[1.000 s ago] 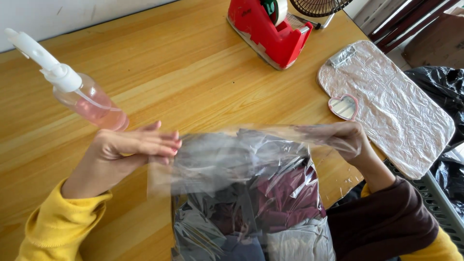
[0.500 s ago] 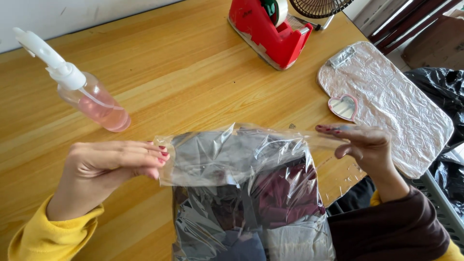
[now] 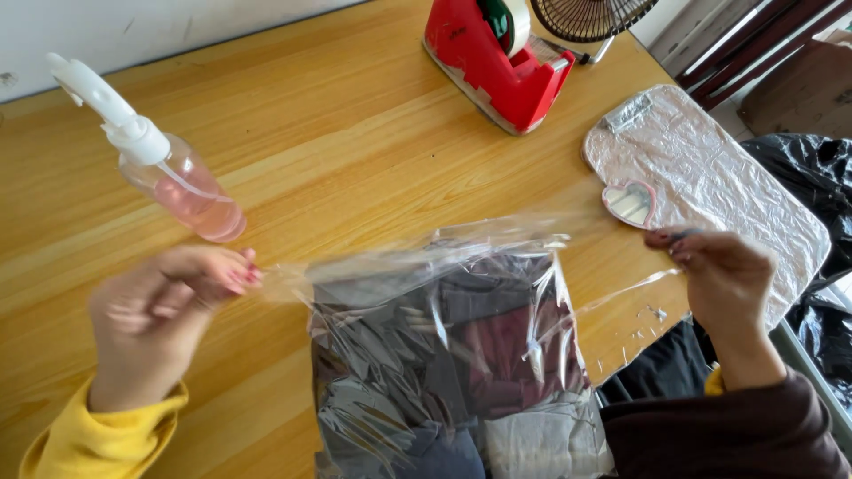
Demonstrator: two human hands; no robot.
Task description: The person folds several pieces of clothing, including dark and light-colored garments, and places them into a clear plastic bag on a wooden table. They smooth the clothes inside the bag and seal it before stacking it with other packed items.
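Note:
A clear plastic bag [image 3: 444, 355] with dark folded clothes inside lies on the wooden table [image 3: 337, 133] in front of me. My left hand [image 3: 164, 310], in a yellow sleeve, pinches the bag's top left corner. My right hand [image 3: 723, 284], in a dark sleeve, pinches the top right corner. The bag's open flap is stretched wide between both hands. The left hand is blurred.
A spray bottle [image 3: 169, 168] of pink liquid lies at the left. A red tape dispenser [image 3: 501, 58] and a small fan [image 3: 586, 18] stand at the back. A foil-covered board [image 3: 719, 177] with a heart-shaped piece [image 3: 628, 202] sits at the right edge, beside black bags [image 3: 821, 195].
Both hands have moved apart and toward me, pulling the bag's top flap out wider. The bag's contents stayed where they were.

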